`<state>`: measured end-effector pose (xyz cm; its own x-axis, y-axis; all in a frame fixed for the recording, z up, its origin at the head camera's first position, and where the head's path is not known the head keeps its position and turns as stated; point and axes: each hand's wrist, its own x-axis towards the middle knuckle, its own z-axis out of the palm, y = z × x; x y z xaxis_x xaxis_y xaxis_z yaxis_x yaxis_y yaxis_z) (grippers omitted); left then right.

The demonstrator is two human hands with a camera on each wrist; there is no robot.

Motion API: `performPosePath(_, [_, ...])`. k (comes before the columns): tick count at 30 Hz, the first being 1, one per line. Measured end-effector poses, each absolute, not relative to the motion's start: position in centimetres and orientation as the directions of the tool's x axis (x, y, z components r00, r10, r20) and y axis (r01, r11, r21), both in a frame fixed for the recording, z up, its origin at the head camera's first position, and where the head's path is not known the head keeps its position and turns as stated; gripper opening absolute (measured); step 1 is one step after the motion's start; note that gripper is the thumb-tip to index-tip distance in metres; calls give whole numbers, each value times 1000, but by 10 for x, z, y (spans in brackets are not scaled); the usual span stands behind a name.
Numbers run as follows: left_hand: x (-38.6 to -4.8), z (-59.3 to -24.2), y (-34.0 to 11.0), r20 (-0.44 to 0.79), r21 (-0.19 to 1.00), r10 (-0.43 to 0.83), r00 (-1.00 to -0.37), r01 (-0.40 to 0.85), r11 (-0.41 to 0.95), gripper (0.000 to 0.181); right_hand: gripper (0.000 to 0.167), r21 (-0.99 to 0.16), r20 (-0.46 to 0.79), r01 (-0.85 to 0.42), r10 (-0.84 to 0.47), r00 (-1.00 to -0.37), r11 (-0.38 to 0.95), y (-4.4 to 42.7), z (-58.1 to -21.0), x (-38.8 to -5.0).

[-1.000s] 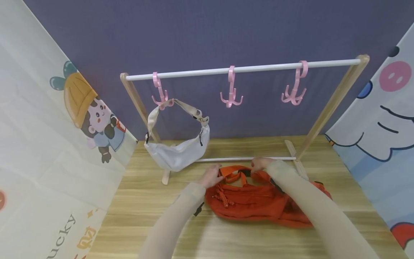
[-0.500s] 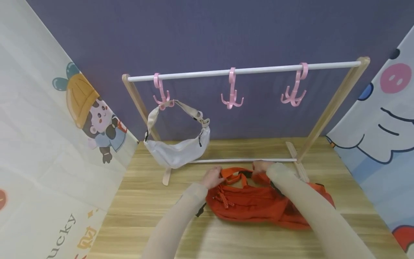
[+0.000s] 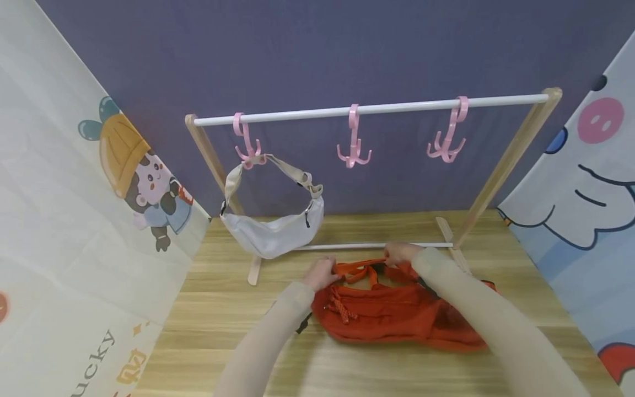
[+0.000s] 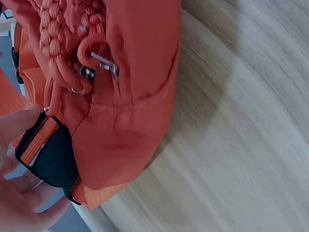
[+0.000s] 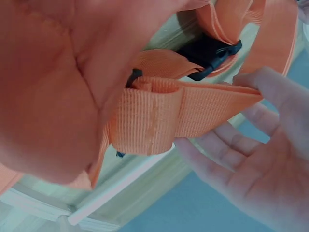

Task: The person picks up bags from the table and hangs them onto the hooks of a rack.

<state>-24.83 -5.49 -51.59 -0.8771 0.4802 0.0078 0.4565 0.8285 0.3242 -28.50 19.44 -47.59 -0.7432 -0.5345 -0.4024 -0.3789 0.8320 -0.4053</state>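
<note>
A red-orange bag (image 3: 382,314) lies on the wooden table, its strap (image 3: 354,269) lifted a little along the back side. At the bag's left end, the left hand (image 3: 319,274) pinches the strap; in the left wrist view its fingers (image 4: 43,198) curl behind a black buckle (image 4: 53,157). The right hand (image 3: 399,253) holds the strap farther right. In the right wrist view the thumb and fingers of the right hand (image 5: 256,145) grip the orange webbing (image 5: 203,108), beside a black buckle (image 5: 205,55).
Behind the bag stands a rack with a white top bar (image 3: 397,108) and wooden legs. A white bag (image 3: 273,234) hangs from the left pink hook (image 3: 248,146). Two more pink hooks, the middle one (image 3: 354,146) and the right one (image 3: 448,138), hang from the bar. Printed cloths flank the table.
Between the two hands the strap is drawn straighter and more level than before. Both hands keep their hold with only slight movement, and the view has shifted a little.
</note>
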Motion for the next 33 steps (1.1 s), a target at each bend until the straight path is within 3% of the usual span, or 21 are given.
performPosePath(4, [-247, -515, -59, 38, 291, 487, -873, 475, 830, 22, 25, -402, -428, -351, -513, -744, 846, 187, -458, -275])
performPosePath(6, [-247, -515, -61, 50, 285, 490, -870, 483, 828, 23, 18, -386, -445, -348, -503, -741, 854, 188, -467, -281])
performPosePath(10, [-248, -513, -65, 55, 303, 505, -861, 496, 814, 22, 21, -373, -411, -431, -562, -718, 822, 211, -534, -324])
performPosePath(13, [-248, -507, -67, 44, 327, 513, -857, 497, 803, 20, 30, -380, -362, -498, -620, -696, 780, 223, -560, -341])
performPosePath(19, [-245, -496, -71, 84, 318, 527, -846, 524, 790, 18, 31, -413, -409, -366, -529, -743, 834, 191, -458, -282])
performPosePath(22, [-245, -495, -73, 92, 293, 530, -843, 532, 795, 19, 28, -431, -375, -367, -534, -758, 824, 182, -428, -263])
performPosePath(33, [-239, -475, -79, 158, 238, 530, -833, 553, 798, 21, 27, -416, -280, -422, -555, -783, 806, 178, -408, -249])
